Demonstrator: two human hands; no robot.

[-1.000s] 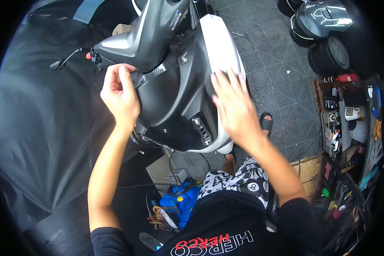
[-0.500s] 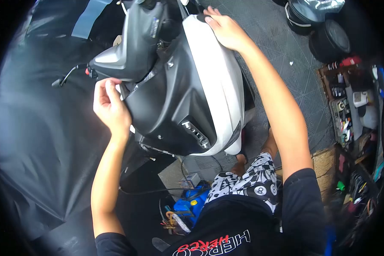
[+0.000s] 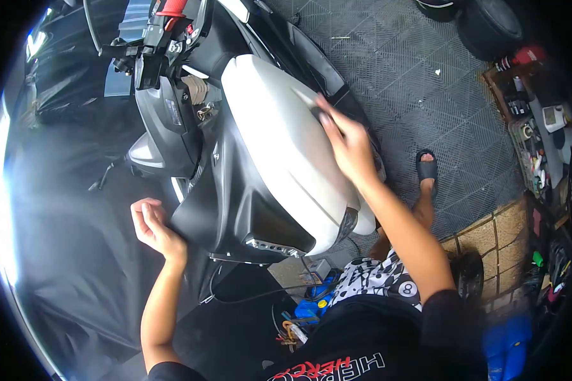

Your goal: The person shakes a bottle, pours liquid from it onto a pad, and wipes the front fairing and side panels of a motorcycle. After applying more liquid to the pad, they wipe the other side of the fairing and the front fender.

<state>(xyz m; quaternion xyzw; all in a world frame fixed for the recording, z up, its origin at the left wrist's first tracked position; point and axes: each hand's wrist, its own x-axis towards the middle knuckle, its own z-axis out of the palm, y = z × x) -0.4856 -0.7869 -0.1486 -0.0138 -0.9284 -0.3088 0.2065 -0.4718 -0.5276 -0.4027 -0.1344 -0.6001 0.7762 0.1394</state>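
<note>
A scooter fills the upper middle of the view, with a long white side panel (image 3: 276, 140) and a dark grey front panel (image 3: 235, 203). My right hand (image 3: 346, 140) is at the outer edge of the white panel, its thumb and fingers close together near a small dark spot; what it grips there, if anything, is hidden. Left of the dark panel, my left hand (image 3: 156, 228) hovers with curled fingers and touches nothing that I can make out. Above it are the grey handlebar cover (image 3: 171, 120) and a red grip (image 3: 171, 7).
A black sheet (image 3: 76, 241) covers the left side. At the right stand a black bucket (image 3: 489, 28) and a shelf of tools (image 3: 527, 149). A blue container (image 3: 311, 309) and cables lie by my legs; a sandalled foot (image 3: 427, 166) rests on the grey mat.
My right hand has slid down along the white panel's edge. My left hand has come away from the dark panel. The view has shifted, showing more of the handlebar and the foot.
</note>
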